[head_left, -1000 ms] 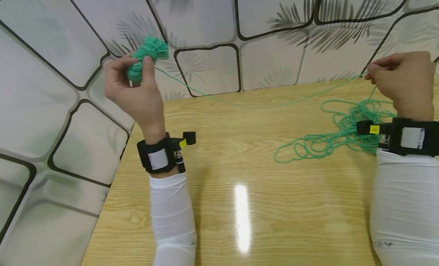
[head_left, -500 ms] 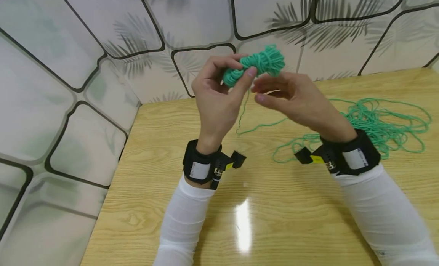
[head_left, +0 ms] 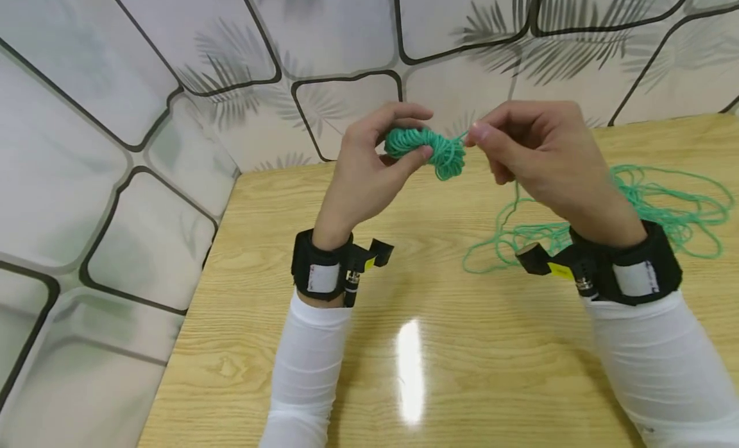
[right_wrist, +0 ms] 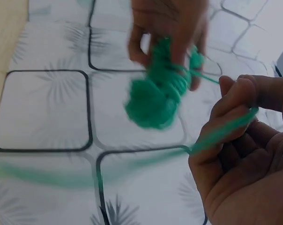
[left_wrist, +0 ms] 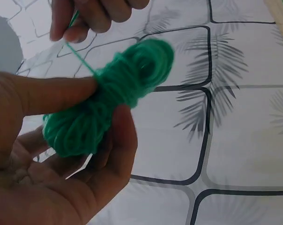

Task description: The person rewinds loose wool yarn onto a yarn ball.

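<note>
My left hand (head_left: pixel 369 172) holds a small bundle of green yarn (head_left: pixel 424 149) above the table, thumb on one side and fingers on the other. In the left wrist view the wound bundle (left_wrist: pixel 108 98) has turns wrapped round its middle and loops at both ends. Close to its right, my right hand (head_left: pixel 543 153) pinches the yarn strand between thumb and forefinger. A short taut length runs from the bundle to that pinch. The right wrist view shows the strand (right_wrist: pixel 221 133) trailing on across the curled fingers, blurred.
A loose tangle of green yarn (head_left: pixel 681 201) lies on the wooden table (head_left: pixel 462 358) at the right, partly behind my right wrist. Patterned panels (head_left: pixel 346 31) rise along the table's back and left side. Both wrists wear black camera straps (head_left: pixel 323 268).
My hands were far apart with the strand stretched between them, then came together at the middle. The bundle has moved right and turned. My right fingers, loosely parted half a second ago, now pinch the strand.
</note>
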Tool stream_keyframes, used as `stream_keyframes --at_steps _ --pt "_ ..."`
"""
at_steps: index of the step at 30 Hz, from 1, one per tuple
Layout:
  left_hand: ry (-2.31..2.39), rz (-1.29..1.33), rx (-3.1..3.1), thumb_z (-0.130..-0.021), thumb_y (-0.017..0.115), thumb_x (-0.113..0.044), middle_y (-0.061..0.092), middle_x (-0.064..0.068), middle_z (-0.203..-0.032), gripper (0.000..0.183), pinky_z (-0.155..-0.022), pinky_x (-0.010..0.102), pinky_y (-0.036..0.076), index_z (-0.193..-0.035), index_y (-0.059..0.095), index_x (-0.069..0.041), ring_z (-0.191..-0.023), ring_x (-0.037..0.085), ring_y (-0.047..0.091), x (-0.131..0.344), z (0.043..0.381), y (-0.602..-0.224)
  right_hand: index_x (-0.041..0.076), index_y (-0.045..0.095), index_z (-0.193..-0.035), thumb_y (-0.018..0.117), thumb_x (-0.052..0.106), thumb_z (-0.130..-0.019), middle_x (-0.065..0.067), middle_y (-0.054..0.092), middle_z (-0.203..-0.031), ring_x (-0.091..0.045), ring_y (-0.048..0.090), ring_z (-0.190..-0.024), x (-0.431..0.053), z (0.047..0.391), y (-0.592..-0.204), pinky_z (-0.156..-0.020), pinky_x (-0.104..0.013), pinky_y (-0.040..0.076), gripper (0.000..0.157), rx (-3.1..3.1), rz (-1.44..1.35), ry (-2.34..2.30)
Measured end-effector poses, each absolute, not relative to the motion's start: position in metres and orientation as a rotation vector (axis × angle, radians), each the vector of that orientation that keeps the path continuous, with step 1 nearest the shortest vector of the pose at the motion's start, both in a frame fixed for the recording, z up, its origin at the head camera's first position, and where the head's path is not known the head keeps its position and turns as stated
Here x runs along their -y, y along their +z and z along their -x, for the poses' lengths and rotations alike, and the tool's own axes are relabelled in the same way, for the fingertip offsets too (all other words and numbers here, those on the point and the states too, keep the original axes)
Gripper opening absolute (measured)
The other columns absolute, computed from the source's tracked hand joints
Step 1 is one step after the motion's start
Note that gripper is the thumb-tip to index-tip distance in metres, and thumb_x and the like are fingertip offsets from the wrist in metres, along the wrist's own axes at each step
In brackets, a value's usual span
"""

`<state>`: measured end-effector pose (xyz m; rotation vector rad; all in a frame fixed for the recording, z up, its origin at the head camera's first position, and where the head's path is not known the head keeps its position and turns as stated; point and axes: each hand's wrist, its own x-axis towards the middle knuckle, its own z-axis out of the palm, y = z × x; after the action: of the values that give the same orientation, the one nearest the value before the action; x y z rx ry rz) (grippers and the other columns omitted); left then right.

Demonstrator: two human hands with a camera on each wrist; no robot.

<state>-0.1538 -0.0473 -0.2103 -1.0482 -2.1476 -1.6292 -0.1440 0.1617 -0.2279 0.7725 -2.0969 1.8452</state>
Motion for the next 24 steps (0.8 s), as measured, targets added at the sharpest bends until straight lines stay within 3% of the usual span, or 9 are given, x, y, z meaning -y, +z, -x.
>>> stream_keyframes --at_steps 5,10,14,18,21,24 --pt "-1.979 1.381 2.116 -0.082 0.062 0.002 0.059 0.017 -0.098 0.023 -0.074 0.042 0.05 -0.105 0.059 0.007 -0.08 0.025 0.058 0.052 0.155 -0.211 -0.011 0.06 -0.087 0.058 0.006 -0.087 -0.013 0.042 -0.058 -0.02 0.036 -0.051 -0.169 0.151 -0.228 -0.046 -0.027 0.027 0.017 1.908 -0.747 2.002" --pt "-2.289 1.565 1.836 -0.08 0.063 0.005 0.057 0.019 -0.105 0.019 -0.078 0.045 0.048 -0.098 0.057 0.004 -0.089 0.03 0.056 0.053 0.159 -0.22 0.0 0.063 -0.083 0.055 0.008 -0.09 -0.01 0.05 -0.065 -0.017 0.041 -0.054 -0.159 0.158 -0.241 -0.049 -0.026 0.032 0.013 2.106 -0.885 1.798" --pt "-2.355 1.313 1.688 -0.077 0.065 0.007 0.056 0.02 -0.105 0.017 -0.078 0.04 0.048 -0.085 0.051 0.001 -0.089 0.029 0.054 0.051 0.16 -0.22 0.013 0.063 -0.087 0.048 0.018 -0.096 -0.002 0.052 -0.065 -0.014 0.043 -0.053 -0.15 0.157 -0.247 -0.049 -0.028 0.035 0.018 2.358 -1.031 1.428" --pt "-2.059 0.93 1.761 -0.078 0.065 0.002 0.054 0.016 -0.097 0.02 -0.072 0.036 0.048 -0.094 0.052 0.003 -0.083 0.026 0.054 0.05 0.159 -0.215 0.02 0.063 -0.093 0.042 0.029 -0.098 0.003 0.049 -0.063 -0.011 0.04 -0.049 -0.148 0.152 -0.244 -0.044 -0.028 0.031 0.024 2.488 -1.03 1.227" --pt "-1.695 0.783 1.987 -0.08 0.064 -0.001 0.052 0.014 -0.096 0.028 -0.076 0.029 0.044 -0.107 0.057 0.004 -0.087 0.023 0.051 0.052 0.156 -0.21 0.019 0.065 -0.091 0.047 0.026 -0.096 0.004 0.051 -0.064 -0.011 0.04 -0.049 -0.153 0.148 -0.239 -0.044 -0.027 0.031 0.02 2.455 -0.983 1.204" --pt "-1.482 0.798 2.214 -0.081 0.063 -0.002 0.054 0.012 -0.101 0.025 -0.082 0.025 0.04 -0.105 0.062 0.003 -0.095 0.019 0.047 0.057 0.153 -0.205 0.016 0.066 -0.089 0.052 0.019 -0.094 0.003 0.052 -0.066 -0.012 0.042 -0.05 -0.159 0.146 -0.233 -0.044 -0.026 0.031 0.014 2.382 -0.927 1.247"
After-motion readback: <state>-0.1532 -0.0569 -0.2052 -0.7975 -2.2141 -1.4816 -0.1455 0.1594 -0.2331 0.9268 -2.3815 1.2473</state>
